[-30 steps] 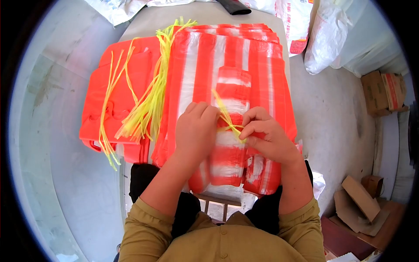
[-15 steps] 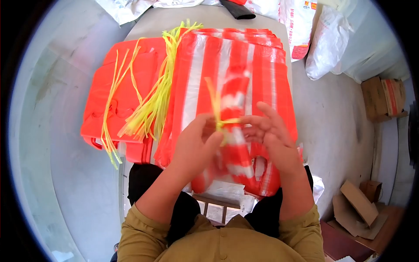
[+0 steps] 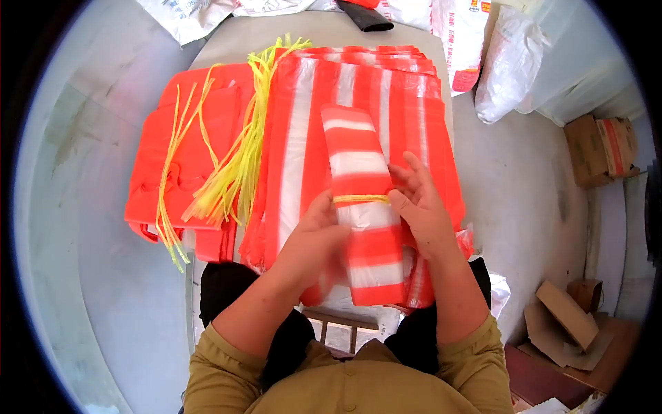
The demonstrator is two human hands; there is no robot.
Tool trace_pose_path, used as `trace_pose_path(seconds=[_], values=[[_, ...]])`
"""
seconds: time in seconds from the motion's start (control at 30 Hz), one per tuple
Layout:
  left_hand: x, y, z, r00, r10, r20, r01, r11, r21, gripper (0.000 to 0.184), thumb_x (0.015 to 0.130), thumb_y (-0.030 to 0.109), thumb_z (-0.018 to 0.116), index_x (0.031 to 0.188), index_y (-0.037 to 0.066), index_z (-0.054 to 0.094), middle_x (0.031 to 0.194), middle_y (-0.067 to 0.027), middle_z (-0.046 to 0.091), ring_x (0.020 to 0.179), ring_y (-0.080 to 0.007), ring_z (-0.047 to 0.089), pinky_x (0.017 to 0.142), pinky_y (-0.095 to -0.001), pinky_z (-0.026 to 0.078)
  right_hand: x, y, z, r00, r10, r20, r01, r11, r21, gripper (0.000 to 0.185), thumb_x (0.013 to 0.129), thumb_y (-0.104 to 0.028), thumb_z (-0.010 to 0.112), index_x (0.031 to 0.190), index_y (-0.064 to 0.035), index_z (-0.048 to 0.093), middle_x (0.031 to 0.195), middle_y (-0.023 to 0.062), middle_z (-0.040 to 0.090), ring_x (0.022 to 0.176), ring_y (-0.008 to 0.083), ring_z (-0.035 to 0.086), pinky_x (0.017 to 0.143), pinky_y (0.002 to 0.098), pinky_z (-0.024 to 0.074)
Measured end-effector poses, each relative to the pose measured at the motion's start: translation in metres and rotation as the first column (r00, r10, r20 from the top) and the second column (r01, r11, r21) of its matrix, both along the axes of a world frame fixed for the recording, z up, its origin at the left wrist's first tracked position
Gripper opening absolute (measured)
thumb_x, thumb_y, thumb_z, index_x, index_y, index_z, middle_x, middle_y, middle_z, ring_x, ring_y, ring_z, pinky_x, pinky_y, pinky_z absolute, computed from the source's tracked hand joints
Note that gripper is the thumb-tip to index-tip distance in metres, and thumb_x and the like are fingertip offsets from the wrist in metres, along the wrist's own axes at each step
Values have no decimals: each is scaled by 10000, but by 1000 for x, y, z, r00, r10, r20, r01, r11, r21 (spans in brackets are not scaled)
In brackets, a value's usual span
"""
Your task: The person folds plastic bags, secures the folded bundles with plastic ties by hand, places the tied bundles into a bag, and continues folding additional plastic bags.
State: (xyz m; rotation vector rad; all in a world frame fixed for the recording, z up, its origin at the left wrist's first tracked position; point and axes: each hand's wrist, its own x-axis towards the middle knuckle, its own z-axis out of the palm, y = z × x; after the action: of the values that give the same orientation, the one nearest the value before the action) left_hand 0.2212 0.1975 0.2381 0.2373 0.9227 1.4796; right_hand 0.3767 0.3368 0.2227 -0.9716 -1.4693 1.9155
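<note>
A folded bundle of red-and-white striped plastic bags (image 3: 364, 238) stands lengthwise between my hands, above the larger stack. Around its middle runs a yellow plastic tie (image 3: 360, 199), lying flat across the face toward me; no knot shows on this side. My left hand (image 3: 317, 238) grips the bundle's left edge, its fingers partly blurred and tucked behind. With the thumb at the tie's right end, my right hand (image 3: 424, 210) holds the right edge, fingers curled around the back. Beneath lies a stack of striped plastic bags (image 3: 296, 138).
Left of the stack are red folded bags (image 3: 155, 148) with a few loose yellow strips across them. A thick bunch of yellow strips (image 3: 238, 159) lies between the piles. White sacks (image 3: 469, 41) stand at the back, cardboard boxes (image 3: 600, 152) at the right.
The bundle has been turned over between my hands: the yellow knot and its loose end are out of sight, and a flat face with the tie across it shows.
</note>
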Motion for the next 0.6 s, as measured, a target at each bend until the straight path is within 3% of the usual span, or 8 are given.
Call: trace_pose_path(seconds=[0.1, 0.17, 0.27, 0.3, 0.4, 0.47, 0.5, 0.6], values=[[5, 2, -4, 1000, 21, -5, -21, 1000, 2, 569, 1037, 38, 552, 1573, 71, 368, 1435, -124, 591, 1281, -216, 618, 1075, -398, 514, 0, -9, 12, 981, 43, -189, -79, 979, -187, 819, 981, -26, 674, 1659, -83, 218, 1572, 180, 459, 1326, 228, 575, 1069, 353, 502], [15, 3, -6, 994, 25, -105, -28, 999, -19, 551, 1045, 69, 574, 1563, 77, 386, 1419, -118, 601, 1267, -213, 625, 1059, -393, 522, -3, -18, 8, 969, -69, -239, 68, 998, -14, 852, 974, -15, 677, 1667, -81, 185, 1546, 188, 491, 1334, 230, 569, 1072, 361, 502], [18, -1, -16, 881, -231, -412, 177, 970, -166, 548, 1051, 127, 611, 1548, 58, 392, 1395, -109, 611, 1252, -213, 627, 1043, -398, 532, -2, -19, 6, 956, -155, -249, 220, 941, 258, 892, 971, -8, 677, 1676, -81, 135, 1496, 198, 541, 1312, 239, 585, 1067, 370, 505], [19, -1, -20, 891, -241, -385, 186, 967, -175, 555, 1049, 129, 620, 1546, 51, 389, 1393, -109, 610, 1246, -211, 627, 1040, -401, 536, -2, -19, 6, 954, -174, -243, 253, 903, 348, 904, 972, -8, 677, 1679, -81, 118, 1478, 202, 558, 1299, 243, 594, 1064, 373, 506], [22, 2, -28, 930, -250, -270, 194, 956, -220, 569, 1040, 129, 642, 1538, 31, 384, 1385, -106, 611, 1228, -204, 628, 1029, -409, 545, 0, -5, 3, 995, -57, -78, 68, 986, 154, 901, 985, -20, 660, 1681, -76, 90, 1487, 199, 549, 1289, 242, 593, 1068, 369, 500], [20, 4, -29, 966, -213, -149, 166, 946, -279, 569, 1034, 118, 652, 1529, 19, 389, 1375, -105, 614, 1214, -198, 631, 1023, -413, 550, 5, -1, 6, 996, -5, -94, 4, 1000, -11, 895, 988, -27, 654, 1682, -73, 91, 1509, 191, 525, 1301, 231, 577, 1076, 366, 493], [21, 5, -31, 965, -200, -171, 153, 955, -254, 567, 1032, 115, 654, 1526, 21, 392, 1370, -105, 615, 1203, -198, 636, 1010, -415, 558, 6, 0, 7, 994, 22, -107, -32, 995, -92, 892, 990, -30, 651, 1682, -71, 91, 1519, 187, 513, 1307, 225, 569, 1080, 364, 489], [24, 2, -32, 957, -181, -226, 136, 970, -200, 576, 1024, 109, 666, 1526, 30, 393, 1356, -104, 618, 1170, -196, 652, 959, -418, 582, 12, -3, 3, 997, 65, -32, -64, 997, 35, 867, 982, -31, 656, 1680, -64, 142, 1520, 164, 519, 1316, 210, 560, 1092, 352, 479]])
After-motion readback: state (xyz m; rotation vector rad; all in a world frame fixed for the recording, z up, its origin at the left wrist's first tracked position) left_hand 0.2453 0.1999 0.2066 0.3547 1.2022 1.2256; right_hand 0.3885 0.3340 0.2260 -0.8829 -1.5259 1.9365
